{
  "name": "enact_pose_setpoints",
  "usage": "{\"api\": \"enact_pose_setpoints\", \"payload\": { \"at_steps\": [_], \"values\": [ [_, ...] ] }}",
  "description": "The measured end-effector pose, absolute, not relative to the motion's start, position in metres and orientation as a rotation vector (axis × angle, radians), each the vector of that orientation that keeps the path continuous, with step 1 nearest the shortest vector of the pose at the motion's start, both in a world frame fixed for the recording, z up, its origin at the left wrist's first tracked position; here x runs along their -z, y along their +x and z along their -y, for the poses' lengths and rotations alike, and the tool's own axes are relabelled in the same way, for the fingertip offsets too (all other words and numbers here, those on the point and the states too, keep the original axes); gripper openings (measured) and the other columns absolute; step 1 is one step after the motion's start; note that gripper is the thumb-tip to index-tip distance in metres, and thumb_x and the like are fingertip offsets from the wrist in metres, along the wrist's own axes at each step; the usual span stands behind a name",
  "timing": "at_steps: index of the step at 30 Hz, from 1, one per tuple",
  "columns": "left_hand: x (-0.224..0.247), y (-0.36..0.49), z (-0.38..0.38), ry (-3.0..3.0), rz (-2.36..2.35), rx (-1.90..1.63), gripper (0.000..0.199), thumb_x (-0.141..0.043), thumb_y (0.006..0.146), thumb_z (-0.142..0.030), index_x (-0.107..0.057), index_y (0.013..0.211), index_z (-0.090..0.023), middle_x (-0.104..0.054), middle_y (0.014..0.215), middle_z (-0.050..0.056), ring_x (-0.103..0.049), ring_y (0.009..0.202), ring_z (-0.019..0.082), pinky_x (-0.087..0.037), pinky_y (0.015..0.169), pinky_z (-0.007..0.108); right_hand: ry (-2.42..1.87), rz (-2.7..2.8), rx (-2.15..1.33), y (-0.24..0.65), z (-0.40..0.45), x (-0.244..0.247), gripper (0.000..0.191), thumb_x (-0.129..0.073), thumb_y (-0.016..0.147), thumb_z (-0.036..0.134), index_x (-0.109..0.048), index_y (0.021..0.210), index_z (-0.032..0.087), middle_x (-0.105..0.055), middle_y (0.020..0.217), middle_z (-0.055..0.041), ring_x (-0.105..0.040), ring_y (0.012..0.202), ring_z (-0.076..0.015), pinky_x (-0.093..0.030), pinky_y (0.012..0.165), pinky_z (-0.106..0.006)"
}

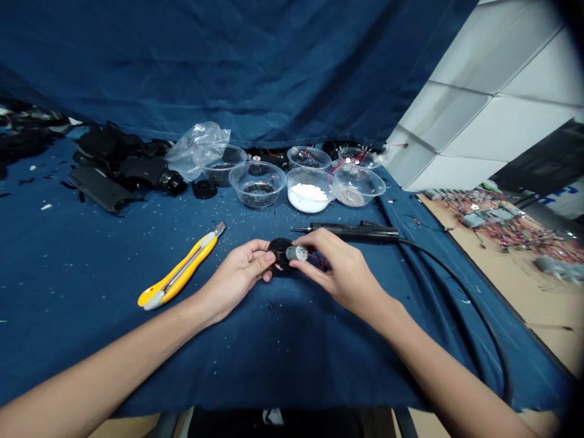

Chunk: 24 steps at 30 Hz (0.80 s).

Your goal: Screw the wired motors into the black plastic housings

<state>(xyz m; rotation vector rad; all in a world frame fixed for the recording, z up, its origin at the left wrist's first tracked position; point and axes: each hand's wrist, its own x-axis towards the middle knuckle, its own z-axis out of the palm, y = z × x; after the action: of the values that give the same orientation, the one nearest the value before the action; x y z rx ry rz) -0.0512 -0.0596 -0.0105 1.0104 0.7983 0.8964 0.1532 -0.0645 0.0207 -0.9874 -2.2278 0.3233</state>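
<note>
My left hand (pixel 241 271) pinches the left side of a round black plastic part (pixel 279 248) above the blue cloth. Against that part sits a small grey cylinder with a pale end (pixel 298 253), which looks like a small motor. Thumb and fingers of my right hand (pixel 340 264) are closed on the cylinder's right side. Red wire shows just under the right fingers. Behind my right hand lies a black electric screwdriver (pixel 353 231), its bit pointing left. A yellow utility knife (pixel 182 267) rests left of my left hand.
Clear plastic bowls, among them one with white pieces (pixel 309 198) and one with dark bits (pixel 258 196), stand at the back. Black plastic housings (pixel 103 185) are heaped at the left. The screwdriver's cable (pixel 474 304) curves down the right side. Wired motors (pixel 497 216) cover cardboard at far right.
</note>
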Motion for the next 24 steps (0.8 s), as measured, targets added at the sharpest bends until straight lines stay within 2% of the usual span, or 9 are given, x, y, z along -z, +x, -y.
{"api": "enact_pose_setpoints", "payload": {
  "at_steps": [6,11,14,18,21,24],
  "values": [
    [0.008,-0.05,0.058,0.985,-0.826,-0.922,0.031,-0.07,0.083,-0.032,-0.055,0.102,-0.012,-0.057,0.082,0.002,-0.05,0.07,0.01,-0.038,0.07,0.024,-1.041,2.12,-0.485,0.154,0.061,-0.02,0.024,-0.063,0.087,0.033,-0.059,0.106,0.018,-0.062,0.102,-0.0063,-0.059,0.094,-0.0166,-0.048,0.086,-0.03],
    [0.004,-0.05,0.059,1.016,-0.743,-0.894,0.03,-0.067,0.085,-0.033,-0.055,0.103,-0.012,-0.06,0.084,0.004,-0.049,0.07,0.01,-0.037,0.066,0.023,-1.051,1.612,-1.248,0.166,0.049,-0.019,0.036,-0.054,0.091,0.044,-0.059,0.119,0.023,-0.061,0.12,-0.0071,-0.058,0.11,-0.0179,-0.049,0.092,-0.033],
    [0.005,-0.049,0.058,1.051,-0.759,-0.871,0.026,-0.065,0.087,-0.033,-0.057,0.101,-0.013,-0.058,0.081,0.002,-0.047,0.067,0.009,-0.036,0.064,0.022,-0.993,1.512,-1.664,0.169,0.045,-0.013,0.049,-0.067,0.083,0.039,-0.055,0.128,0.024,-0.06,0.124,-0.0075,-0.06,0.108,-0.0167,-0.049,0.094,-0.032],
    [0.005,-0.047,0.058,1.074,-0.844,-0.942,0.028,-0.064,0.087,-0.036,-0.06,0.102,-0.012,-0.061,0.094,0.005,-0.052,0.079,0.012,-0.041,0.07,0.025,-1.011,1.46,-1.664,0.161,0.047,-0.009,0.051,-0.074,0.076,0.036,-0.06,0.122,0.02,-0.063,0.119,-0.0089,-0.064,0.098,-0.0166,-0.052,0.09,-0.032],
    [0.003,-0.045,0.06,1.17,-0.847,-0.969,0.044,-0.069,0.083,-0.037,-0.055,0.118,-0.015,-0.06,0.115,0.009,-0.054,0.101,0.018,-0.043,0.083,0.029,-1.093,1.303,-1.591,0.151,0.05,-0.009,0.049,-0.076,0.073,0.037,-0.061,0.116,0.017,-0.065,0.113,-0.0093,-0.067,0.09,-0.0168,-0.055,0.087,-0.035],
    [0.002,-0.042,0.062,1.277,-0.941,-0.984,0.058,-0.075,0.077,-0.036,-0.048,0.125,-0.016,-0.058,0.123,0.01,-0.053,0.111,0.021,-0.041,0.092,0.032,-1.099,1.242,-1.565,0.144,0.052,-0.009,0.048,-0.077,0.072,0.038,-0.061,0.111,0.017,-0.065,0.11,-0.0084,-0.067,0.089,-0.0169,-0.056,0.087,-0.037]
  ]
}}
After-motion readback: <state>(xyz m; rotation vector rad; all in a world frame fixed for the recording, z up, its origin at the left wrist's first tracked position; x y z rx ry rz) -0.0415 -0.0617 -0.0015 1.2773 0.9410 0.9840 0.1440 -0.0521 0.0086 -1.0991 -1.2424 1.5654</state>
